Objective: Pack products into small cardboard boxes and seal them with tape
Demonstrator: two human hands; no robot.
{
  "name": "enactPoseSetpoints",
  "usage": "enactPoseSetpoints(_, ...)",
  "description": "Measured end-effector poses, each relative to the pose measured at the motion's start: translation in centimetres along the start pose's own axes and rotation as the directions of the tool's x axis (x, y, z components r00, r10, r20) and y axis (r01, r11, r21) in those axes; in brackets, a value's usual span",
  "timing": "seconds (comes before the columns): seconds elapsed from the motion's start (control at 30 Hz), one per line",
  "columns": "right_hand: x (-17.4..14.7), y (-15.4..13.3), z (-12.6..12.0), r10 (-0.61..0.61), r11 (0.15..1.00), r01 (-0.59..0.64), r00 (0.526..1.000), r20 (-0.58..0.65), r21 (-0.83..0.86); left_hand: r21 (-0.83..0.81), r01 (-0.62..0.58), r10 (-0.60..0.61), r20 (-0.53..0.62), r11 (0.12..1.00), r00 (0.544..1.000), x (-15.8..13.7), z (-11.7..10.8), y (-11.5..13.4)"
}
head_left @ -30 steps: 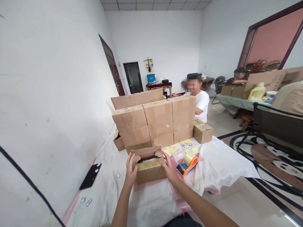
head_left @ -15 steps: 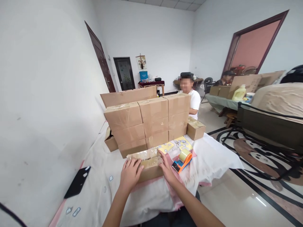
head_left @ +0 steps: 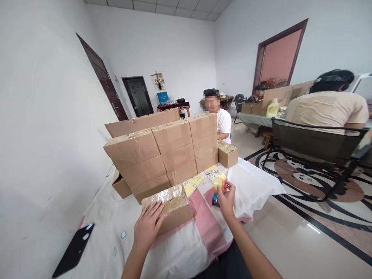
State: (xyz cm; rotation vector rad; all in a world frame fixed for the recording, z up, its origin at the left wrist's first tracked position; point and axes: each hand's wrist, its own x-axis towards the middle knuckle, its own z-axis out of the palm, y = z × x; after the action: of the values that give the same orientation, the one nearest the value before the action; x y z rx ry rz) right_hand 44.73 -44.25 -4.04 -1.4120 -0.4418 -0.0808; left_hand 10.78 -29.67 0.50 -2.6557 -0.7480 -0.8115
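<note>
A small cardboard box (head_left: 177, 213) with clear tape on its top lies in front of me on the cloth-covered table. My left hand (head_left: 147, 224) rests on its left end, fingers spread over the top. To the right of the box, my right hand (head_left: 227, 199) has its fingers closed around a tape dispenser (head_left: 216, 187), which has an orange frame, a yellowish roll and a blue and black front end. The dispenser is partly hidden behind the fingers and still looks to be at the tabletop.
Behind the box rises a stack of taped cardboard boxes (head_left: 177, 151). Another small box (head_left: 228, 154) stands at its right, and a black phone-like slab (head_left: 74, 250) lies at left. A person in white (head_left: 224, 122) sits beyond; another person (head_left: 322, 104) sits at a table on the right.
My right hand has left the box's right end and taken hold of the tape dispenser. My left hand stays on the box. The view has turned to the right.
</note>
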Motion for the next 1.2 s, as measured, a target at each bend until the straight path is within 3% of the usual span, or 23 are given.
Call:
enactPoseSetpoints(0.1,1.5,1.0,-0.7,0.047,0.987,-0.048,0.999,-0.005,-0.154,0.0,-0.008,0.008,-0.005,1.0,1.0,-0.2,0.6,-0.4)
enactPoseSetpoints(0.2,2.1,2.2,-1.4,0.062,0.968,-0.03,0.991,0.119,-0.248,-0.002,0.002,-0.002,-0.006,1.0,1.0,-0.3,0.8,-0.6)
enactPoseSetpoints(0.57,1.1,3.2,-1.6,-0.048,0.986,0.106,0.923,0.382,-0.133,-0.031,0.093,-0.092,0.013,0.995,0.996,-0.4,0.2,0.1)
enactPoseSetpoints(0.87,0.8,2.9,-1.5,-0.064,0.994,0.095,0.912,0.405,-0.057,-0.039,0.139,-0.136,0.074,0.99,0.988,0.1,-0.9,0.8)
enactPoseSetpoints(1.2,0.8,2.4,-1.6,0.012,0.999,-0.03,0.916,0.4,0.038,-0.023,0.067,-0.068,-0.027,0.997,0.997,-0.1,0.2,0.2)
